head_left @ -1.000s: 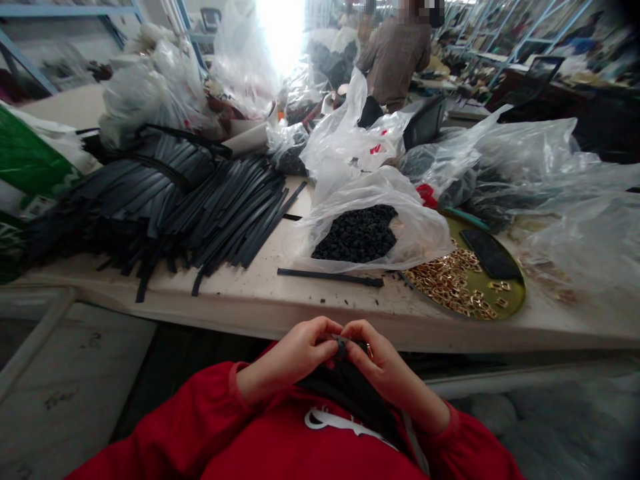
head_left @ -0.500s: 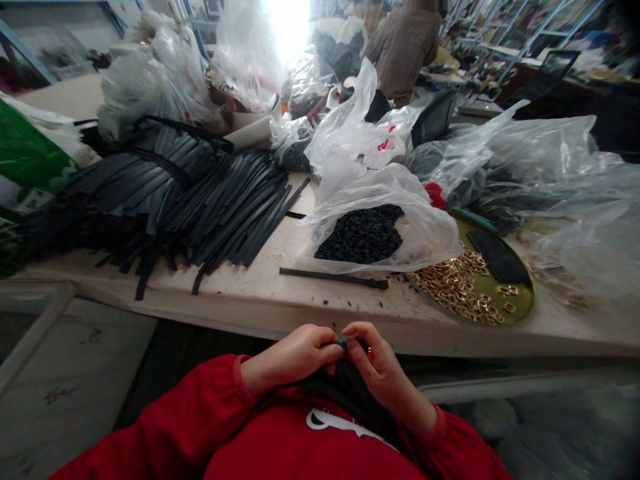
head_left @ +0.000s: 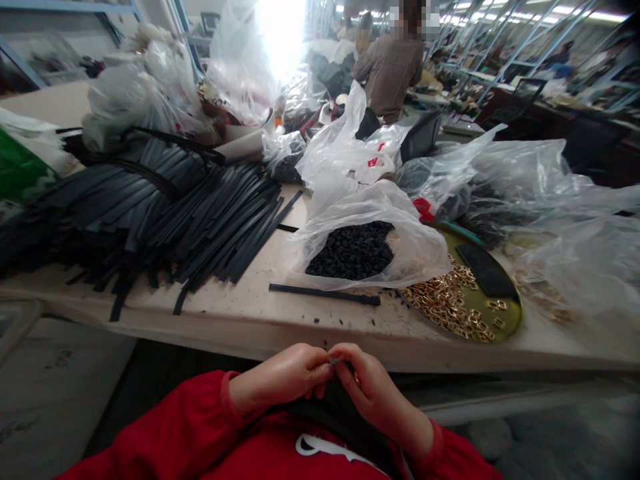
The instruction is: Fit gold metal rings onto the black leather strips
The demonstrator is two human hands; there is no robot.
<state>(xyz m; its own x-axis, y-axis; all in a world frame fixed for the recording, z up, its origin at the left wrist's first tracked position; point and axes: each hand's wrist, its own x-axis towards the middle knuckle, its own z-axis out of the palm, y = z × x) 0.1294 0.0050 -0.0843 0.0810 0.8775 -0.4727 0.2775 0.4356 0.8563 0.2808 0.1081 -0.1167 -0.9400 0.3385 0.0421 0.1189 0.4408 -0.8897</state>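
Note:
My left hand (head_left: 295, 375) and my right hand (head_left: 367, 383) meet fingertip to fingertip in front of the table's near edge. Both are closed in a pinch on a black strap (head_left: 334, 361), of which only a small bit shows between them; the rest is hidden by fingers. A small shiny spot shows by the right fingers, too small to make out. Just beyond the hands, a finished-looking black strap (head_left: 325, 294) with a thicker right end lies on the table (head_left: 240, 308). Behind it, a clear plastic bag (head_left: 420, 257) lies open around many small black loops (head_left: 353, 250).
A heap of black strips (head_left: 225, 220) covers the table's left side. On the right, a round gold tray (head_left: 510, 323) holds gold buckles (head_left: 450, 303) and a dark flat piece (head_left: 487, 270). Filled plastic bags (head_left: 530, 167) crowd the back. A person (head_left: 393, 73) stands beyond.
The view has tilted up slightly, so everything sits lower in it. The hands have drawn closer together, and less of the strap shows between the fingers.

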